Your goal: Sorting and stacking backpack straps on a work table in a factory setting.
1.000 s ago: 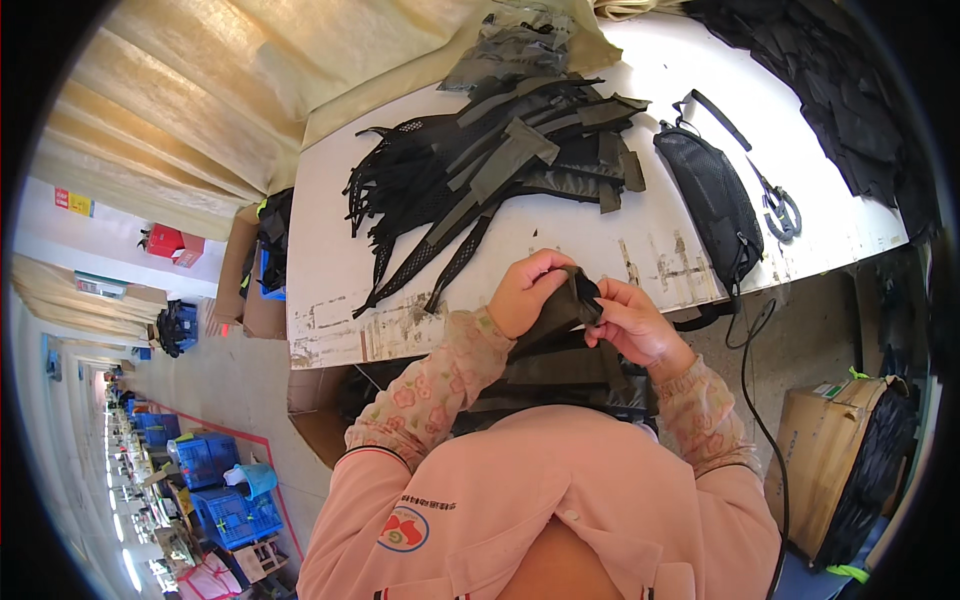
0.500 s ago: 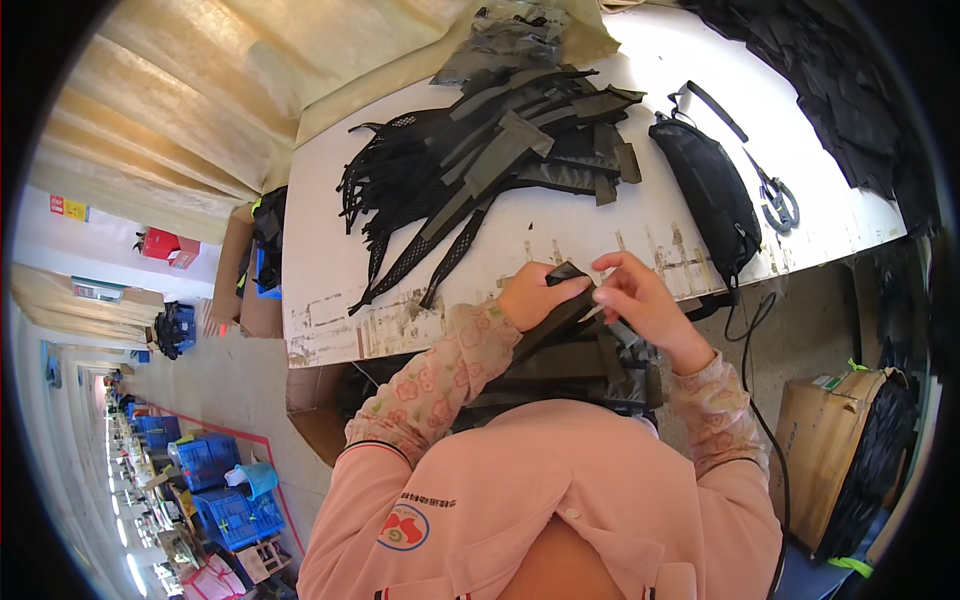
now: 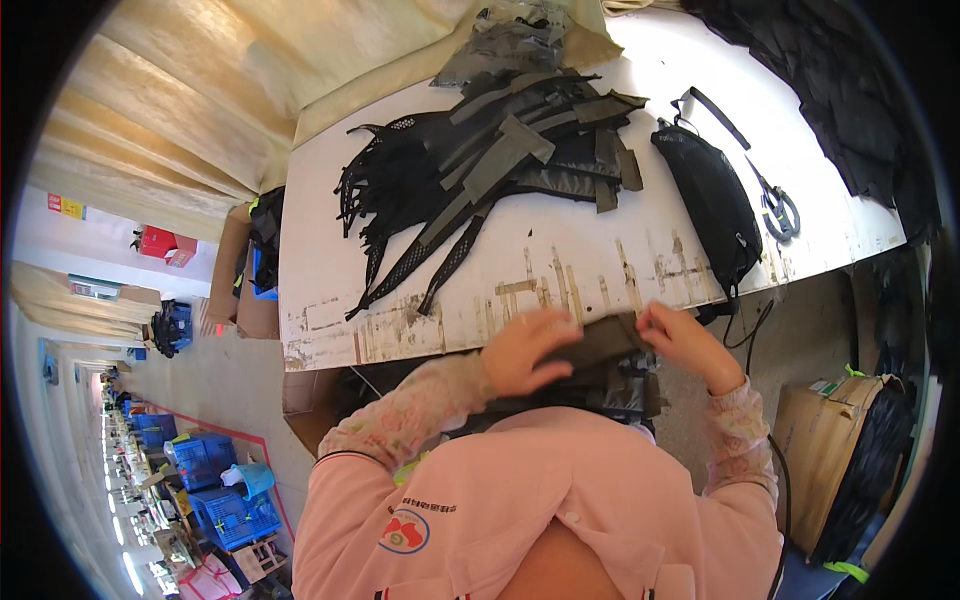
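At the table's front edge, the top of an olive-and-black fabric piece stretches between my hands. My right hand pinches its right end between thumb and fingers. With its fingers spread, my left hand rests against the left end, and I see no grip there. More dark fabric pieces lie below, over my lap, partly covered by my hands and shirt. Farther off, a heap of black mesh and olive strips spreads across the white table.
A black zipped pouch lies to the right of the heap, beside scissors. Black fabric is stacked at the far right. A plastic bag sits at the back. Cardboard boxes stand right and left; a cable hangs at the right.
Both hands have come down nearer to me and moved apart. The fabric piece now lies stretched out sideways. My left hand has loosened its pinch and spread its fingers.
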Action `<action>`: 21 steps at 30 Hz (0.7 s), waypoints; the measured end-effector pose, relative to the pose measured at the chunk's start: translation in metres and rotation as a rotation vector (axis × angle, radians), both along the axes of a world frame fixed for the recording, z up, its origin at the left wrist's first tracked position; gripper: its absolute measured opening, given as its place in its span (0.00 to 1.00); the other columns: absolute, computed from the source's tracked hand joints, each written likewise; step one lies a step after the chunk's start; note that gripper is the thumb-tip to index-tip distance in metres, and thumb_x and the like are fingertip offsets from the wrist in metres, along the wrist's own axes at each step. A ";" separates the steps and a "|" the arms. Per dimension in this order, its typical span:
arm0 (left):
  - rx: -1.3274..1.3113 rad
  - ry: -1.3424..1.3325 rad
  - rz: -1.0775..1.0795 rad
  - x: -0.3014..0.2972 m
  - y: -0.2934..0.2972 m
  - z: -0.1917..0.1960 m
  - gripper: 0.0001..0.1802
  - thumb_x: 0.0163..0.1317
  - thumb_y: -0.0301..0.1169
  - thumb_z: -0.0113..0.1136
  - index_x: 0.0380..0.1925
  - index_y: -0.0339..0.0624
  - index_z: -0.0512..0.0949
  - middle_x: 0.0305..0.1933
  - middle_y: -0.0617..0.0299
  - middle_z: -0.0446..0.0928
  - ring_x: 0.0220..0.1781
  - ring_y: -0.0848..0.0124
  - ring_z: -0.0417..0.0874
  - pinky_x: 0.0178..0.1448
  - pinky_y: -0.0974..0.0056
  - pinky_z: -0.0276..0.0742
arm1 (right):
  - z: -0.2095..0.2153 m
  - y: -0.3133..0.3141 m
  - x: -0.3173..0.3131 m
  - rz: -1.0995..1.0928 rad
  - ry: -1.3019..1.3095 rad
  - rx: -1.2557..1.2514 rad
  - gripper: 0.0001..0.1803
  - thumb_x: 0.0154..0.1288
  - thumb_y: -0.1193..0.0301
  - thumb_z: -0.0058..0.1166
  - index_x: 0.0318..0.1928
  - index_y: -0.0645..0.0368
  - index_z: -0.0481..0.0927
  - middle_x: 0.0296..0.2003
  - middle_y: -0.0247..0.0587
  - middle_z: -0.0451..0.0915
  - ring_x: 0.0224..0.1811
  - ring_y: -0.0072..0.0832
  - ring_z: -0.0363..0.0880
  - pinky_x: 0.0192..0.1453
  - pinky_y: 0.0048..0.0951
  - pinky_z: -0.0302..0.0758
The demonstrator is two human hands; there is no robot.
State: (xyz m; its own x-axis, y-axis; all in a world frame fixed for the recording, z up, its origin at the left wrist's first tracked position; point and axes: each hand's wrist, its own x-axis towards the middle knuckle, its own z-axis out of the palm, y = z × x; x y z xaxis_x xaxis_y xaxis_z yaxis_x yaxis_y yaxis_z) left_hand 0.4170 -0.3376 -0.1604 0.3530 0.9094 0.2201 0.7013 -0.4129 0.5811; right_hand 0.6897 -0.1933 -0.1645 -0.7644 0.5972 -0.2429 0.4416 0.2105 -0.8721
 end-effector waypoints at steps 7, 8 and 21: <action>-0.346 0.097 -0.224 0.003 -0.052 -0.060 0.39 0.61 0.45 0.60 0.70 0.51 0.57 0.75 0.51 0.48 0.77 0.51 0.45 0.75 0.39 0.43 | 0.014 0.044 -0.059 -0.123 -0.075 0.404 0.13 0.57 0.65 0.59 0.38 0.60 0.77 0.28 0.48 0.79 0.34 0.44 0.79 0.40 0.39 0.74; -0.376 0.068 -0.231 0.003 -0.051 -0.061 0.39 0.62 0.47 0.58 0.70 0.51 0.56 0.76 0.51 0.46 0.78 0.51 0.44 0.75 0.39 0.41 | 0.007 0.058 -0.087 -0.169 0.037 0.376 0.14 0.58 0.64 0.60 0.39 0.61 0.77 0.30 0.49 0.79 0.34 0.44 0.79 0.40 0.39 0.74; 0.008 -0.311 0.379 -0.025 -0.016 -0.015 0.26 0.57 0.30 0.63 0.56 0.38 0.71 0.56 0.49 0.73 0.60 0.50 0.71 0.67 0.53 0.62 | -0.025 0.097 -0.223 -0.349 0.575 0.021 0.12 0.59 0.71 0.62 0.39 0.61 0.75 0.27 0.34 0.76 0.28 0.20 0.73 0.33 0.23 0.71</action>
